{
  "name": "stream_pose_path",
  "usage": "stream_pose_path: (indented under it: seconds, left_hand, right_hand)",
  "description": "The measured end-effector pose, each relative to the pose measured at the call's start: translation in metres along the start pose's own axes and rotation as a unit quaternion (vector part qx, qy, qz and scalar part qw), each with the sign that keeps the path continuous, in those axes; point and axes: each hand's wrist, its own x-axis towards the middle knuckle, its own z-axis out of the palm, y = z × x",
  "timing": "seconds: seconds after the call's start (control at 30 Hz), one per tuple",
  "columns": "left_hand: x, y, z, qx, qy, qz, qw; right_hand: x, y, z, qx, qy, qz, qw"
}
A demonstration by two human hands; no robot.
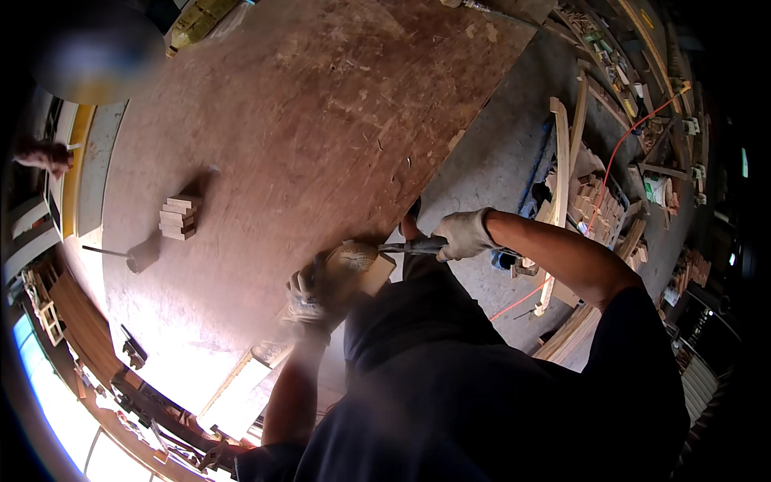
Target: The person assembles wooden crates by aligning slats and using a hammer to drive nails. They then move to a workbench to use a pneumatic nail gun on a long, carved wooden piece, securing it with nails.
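My left hand (309, 297), in a pale work glove, is closed on the left side of a light wooden piece (373, 277) at the table's near edge. A fan-like carved pattern shows on the piece's upper face. In my right hand (466, 234), also gloved, is a slim dark hand tool (418, 246), held from the right. Its front end reaches the carved piece; I cannot tell its exact kind. Haze blurs the area around my left fingers. Close to my left wrist lies a long pale board (233, 390) with a rounded, patterned end.
The brown plywood tabletop (305, 128) bears a small stack of wooden blocks (178, 217) and a pale mallet-like thing (143, 257). To the right, wood strips (562, 177), piled offcuts (598, 205) and an orange hose (614, 157) lie about. Another person's hand (44, 157) shows far left.
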Motion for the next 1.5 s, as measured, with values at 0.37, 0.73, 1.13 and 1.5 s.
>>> stream_pose_path:
  seconds: [0.37, 0.73, 1.13, 1.5]
  left_hand:
    - [-0.002, 0.000, -0.002, 0.013, 0.016, 0.023, 1.000]
    - [0.003, 0.007, -0.009, -0.015, -0.073, -0.054, 0.996]
    - [-0.160, 0.039, 0.016, -0.083, 0.201, -0.235, 0.947]
    - [-0.308, -0.105, 0.047, -0.465, 0.344, -0.535, 0.615]
  right_hand:
    - [-0.008, 0.005, 0.038, 0.416, -0.114, 0.034, 0.902]
    - [-0.022, 0.010, 0.129, 0.706, -0.019, -0.020, 0.707]
    - [0.046, -0.042, 0.122, 0.580, 0.364, -0.059, 0.726]
    - [0.084, -0.029, 0.132, 0.621, 0.341, -0.078, 0.701]
